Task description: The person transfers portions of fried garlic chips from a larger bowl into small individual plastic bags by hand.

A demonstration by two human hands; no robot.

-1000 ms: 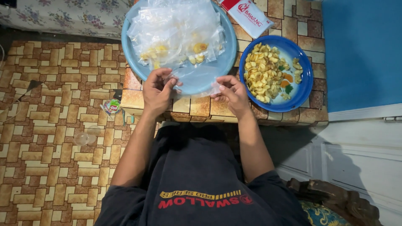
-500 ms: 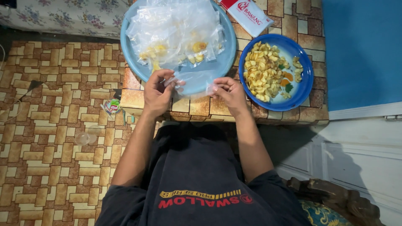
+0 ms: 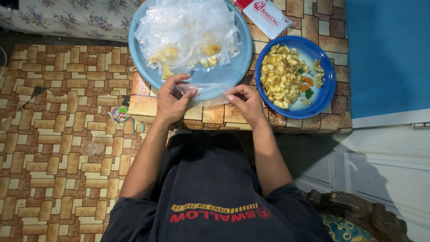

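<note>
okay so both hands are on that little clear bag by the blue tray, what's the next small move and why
Probably pull the clear bag's mouth open. The left hand and right hand pinch its opposite ends and it looks flat and empty, while the blue plate of yellow chips sits just beside the right hand.

We see a red-and-white flat packet [image 3: 265,14] lying slantwise at the desk's [image 3: 313,123] far edge, just beyond the blue bowl [image 3: 328,85]. A heap of clear plastic bags [image 3: 188,33], some holding yellow pieces, fills the pale blue tray [image 3: 244,58] at the desk's far left corner. One empty clear bag [image 3: 210,92] lies over the tray's near rim, pinched between our left hand [image 3: 172,101] and right hand [image 3: 246,103]. A small crumpled wrapper [image 3: 120,114], green, red and white, lies on the floor beside the desk's left edge.
</note>
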